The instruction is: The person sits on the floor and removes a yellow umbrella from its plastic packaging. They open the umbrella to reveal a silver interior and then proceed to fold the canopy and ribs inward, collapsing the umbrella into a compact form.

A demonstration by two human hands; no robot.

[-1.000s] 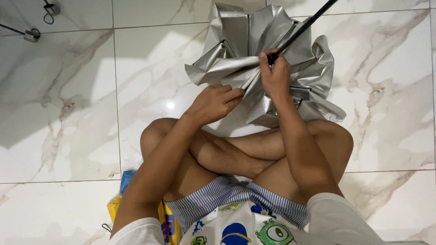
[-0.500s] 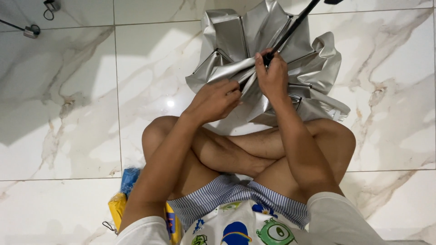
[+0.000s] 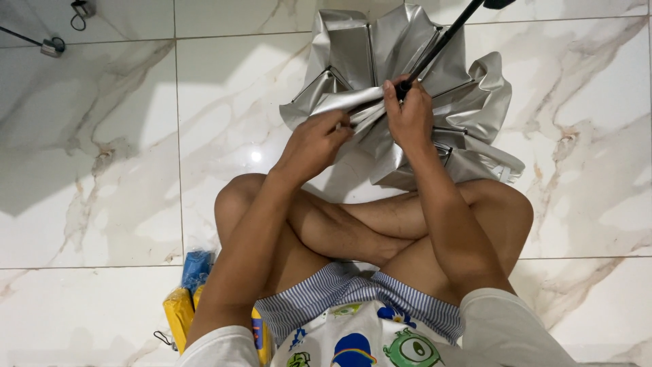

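I sit cross-legged on a white marble tile floor (image 3: 102, 170). A half-collapsed silver umbrella (image 3: 407, 41) lies on the floor in front of my knees, its canopy crumpled in folds. My right hand (image 3: 409, 115) grips the black shaft (image 3: 445, 39) near the canopy centre; the shaft slants up to the right out of the frame. My left hand (image 3: 314, 143) pinches a fold of the silver canopy fabric just left of the right hand.
Yellow and blue folded umbrellas or packages (image 3: 185, 299) lie on the floor by my left hip. A dark cord with small metal pieces (image 3: 51, 46) lies at the far left top of the floor.
The view has shifted slightly, and the umbrella sits a little higher in it. My left hand has moved up along the canopy fold, closer to my right hand. The shaft stays gripped.
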